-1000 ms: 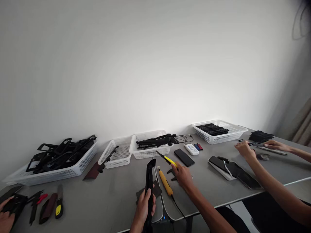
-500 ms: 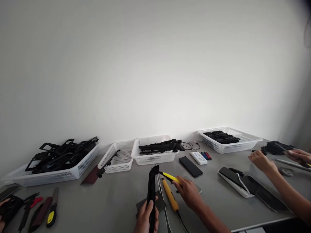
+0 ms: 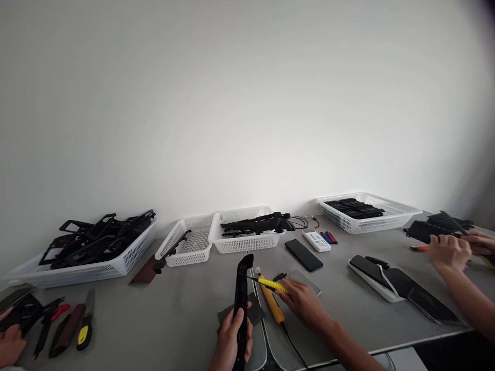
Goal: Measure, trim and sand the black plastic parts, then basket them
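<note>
My left hand (image 3: 232, 332) is closed around the lower half of a long, narrow black plastic part (image 3: 242, 293), held upright with its bent end at the top. A slim yellow-handled tool (image 3: 273, 284) with a thin dark tip is gripped in my right hand (image 3: 303, 304). The tip meets the part's upper section; whether it cuts or only touches I cannot tell. Between the hands lies an orange corded hand tool (image 3: 274, 308) on the table. Beneath the black part is a dark square pad (image 3: 255, 312), partly hidden by my left hand.
White baskets (image 3: 195, 257) with black plastic parts line the wall. A phone (image 3: 303, 255) and white box (image 3: 316, 240) lie behind my right hand. A yellow-black file (image 3: 84, 330) and red-handled pliers (image 3: 60, 311) lie left. Co-workers' hands (image 3: 450, 252) work right; another hand (image 3: 11, 342) is far left.
The yellow tool's tip has moved down from the part's top end to a spot lower on it. At the right, a co-worker's hand has shifted right, now on a black part.
</note>
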